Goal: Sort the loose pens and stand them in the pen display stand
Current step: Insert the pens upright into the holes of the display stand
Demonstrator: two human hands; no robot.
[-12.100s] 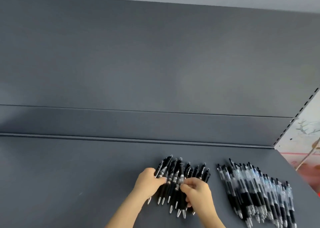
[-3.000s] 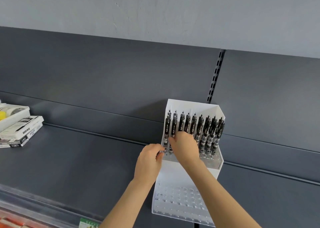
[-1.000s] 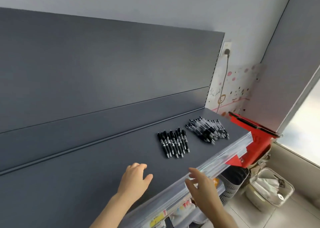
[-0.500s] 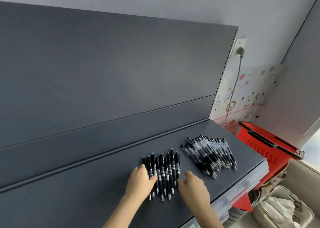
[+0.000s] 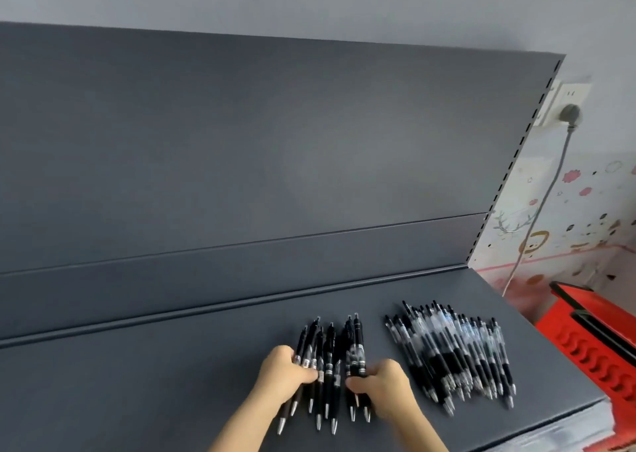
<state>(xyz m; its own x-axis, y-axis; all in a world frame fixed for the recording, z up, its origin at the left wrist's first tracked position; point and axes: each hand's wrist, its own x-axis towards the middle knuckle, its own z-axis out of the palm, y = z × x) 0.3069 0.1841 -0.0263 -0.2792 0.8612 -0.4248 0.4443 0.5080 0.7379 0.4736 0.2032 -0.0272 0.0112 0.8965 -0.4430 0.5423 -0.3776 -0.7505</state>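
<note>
Clutching the black pens (image 5: 356, 341) between them — left hand (image 5: 285, 372), right hand (image 5: 385, 386); fingers curled.

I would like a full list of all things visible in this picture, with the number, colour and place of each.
black pens: one bunch, about eight, black, on the shelf, front centre
clear pens: one pile, too overlapped to count, clear with black grips, right of the black pens
shelf: one, dark grey, under both groups
back panel: one, dark grey, behind the shelf
socket: one, white, wall at upper right, with a grey plug and cable
basket: one, red, right edge, beside the shelf
left hand: one, grips the bunch's left side
right hand: one, grips its right side
</note>
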